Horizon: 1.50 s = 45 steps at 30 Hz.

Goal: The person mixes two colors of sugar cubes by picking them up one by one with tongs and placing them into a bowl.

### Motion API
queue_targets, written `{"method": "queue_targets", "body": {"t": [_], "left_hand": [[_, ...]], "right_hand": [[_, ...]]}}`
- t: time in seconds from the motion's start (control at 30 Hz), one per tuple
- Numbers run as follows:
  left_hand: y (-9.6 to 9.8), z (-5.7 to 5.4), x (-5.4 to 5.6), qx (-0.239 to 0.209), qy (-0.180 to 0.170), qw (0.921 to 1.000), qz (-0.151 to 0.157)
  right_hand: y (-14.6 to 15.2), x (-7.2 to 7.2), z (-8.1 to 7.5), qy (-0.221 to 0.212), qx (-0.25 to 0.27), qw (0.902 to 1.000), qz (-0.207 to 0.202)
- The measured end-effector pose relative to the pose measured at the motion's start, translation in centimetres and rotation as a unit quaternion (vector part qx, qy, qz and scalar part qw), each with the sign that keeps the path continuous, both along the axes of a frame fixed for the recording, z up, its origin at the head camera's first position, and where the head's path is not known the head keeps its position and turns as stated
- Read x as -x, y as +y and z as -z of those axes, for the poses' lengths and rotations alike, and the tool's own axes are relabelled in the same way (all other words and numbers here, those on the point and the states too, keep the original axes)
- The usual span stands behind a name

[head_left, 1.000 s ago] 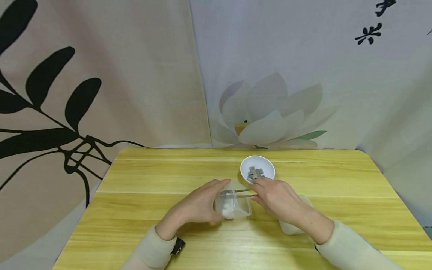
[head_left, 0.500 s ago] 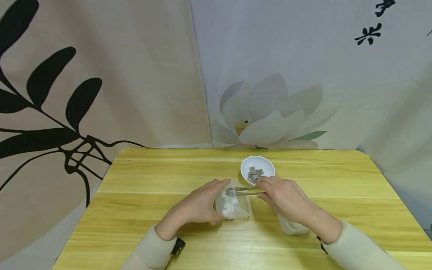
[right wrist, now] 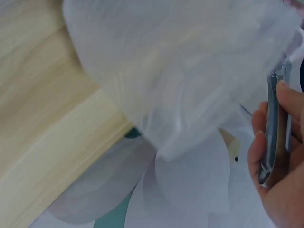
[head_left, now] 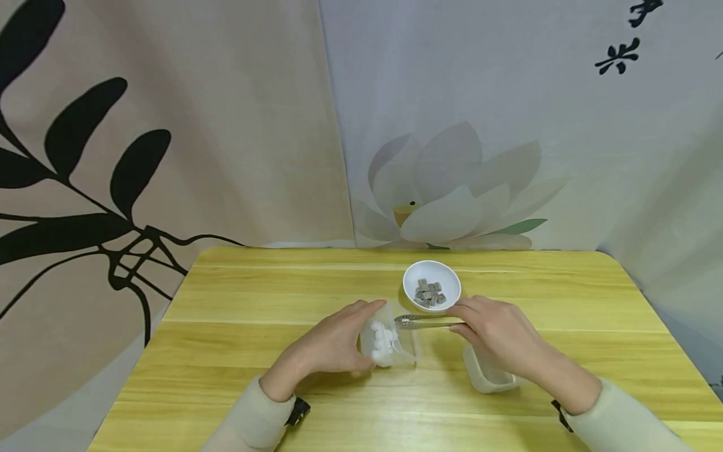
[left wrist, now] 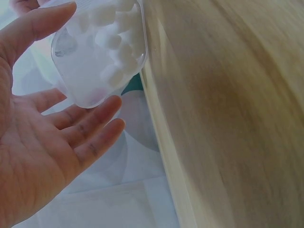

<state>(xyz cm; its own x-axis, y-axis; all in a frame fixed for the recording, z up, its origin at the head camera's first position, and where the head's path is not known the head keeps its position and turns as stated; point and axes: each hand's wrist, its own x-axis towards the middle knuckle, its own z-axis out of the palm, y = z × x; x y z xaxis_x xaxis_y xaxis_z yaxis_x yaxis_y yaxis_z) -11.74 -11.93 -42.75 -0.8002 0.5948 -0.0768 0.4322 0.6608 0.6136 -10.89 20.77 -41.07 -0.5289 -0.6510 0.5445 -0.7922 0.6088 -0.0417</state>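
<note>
Clear tub of white pieces is tipped toward the right, thumb and fingers of the left hand curled around it. The right hand firmly pinches metal tongs, tips at the tub's mouth; farther off, a white bowl holds grey cubes

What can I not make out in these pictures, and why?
Head view: part of the pale container, hidden by the right grip.
Head view: what the tweezers hold, if anything; tips too small.
Left wrist view: the rest of the clear cup, cut off by the upper edge.
Right wrist view: inside of the near container, blurred.
</note>
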Motion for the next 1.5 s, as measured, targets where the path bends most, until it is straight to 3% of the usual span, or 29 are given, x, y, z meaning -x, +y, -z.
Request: {"method": "queue_targets", "body": {"t": [0.17, 0.37, 0.57, 0.8, 1.13, 1.5], "left_hand": [[-0.1, 0.0, 0.0, 0.000, -0.002, 1.0000, -0.001], [-0.1, 0.1, 0.0, -0.004, 0.000, 1.0000, 0.001], [-0.1, 0.1, 0.0, -0.005, -0.001, 1.0000, 0.002], [-0.1, 0.1, 0.0, -0.002, 0.004, 1.0000, 0.006], [-0.2, 0.1, 0.0, 0.000, 0.002, 1.0000, 0.005], [0.0, 0.1, -0.1, -0.002, -0.001, 1.0000, 0.003]], "right_hand": [[1.6, 0.5, -1.2, 0.003, 0.029, 0.9995, 0.015], [3.9, 2.2, -2.4, -0.015, 0.047, 0.9976, 0.048], [4.8, 3.2, -2.0, -0.040, 0.033, 0.9952, 0.083], [4.9, 2.8, -1.5, -0.082, 0.028, 0.9886, 0.123], [3.6, 1.8, -1.4, -0.042, 0.039, 0.9955, 0.075], [1.4, 1.3, 0.4, -0.004, 0.026, 0.9991, 0.032]]}}
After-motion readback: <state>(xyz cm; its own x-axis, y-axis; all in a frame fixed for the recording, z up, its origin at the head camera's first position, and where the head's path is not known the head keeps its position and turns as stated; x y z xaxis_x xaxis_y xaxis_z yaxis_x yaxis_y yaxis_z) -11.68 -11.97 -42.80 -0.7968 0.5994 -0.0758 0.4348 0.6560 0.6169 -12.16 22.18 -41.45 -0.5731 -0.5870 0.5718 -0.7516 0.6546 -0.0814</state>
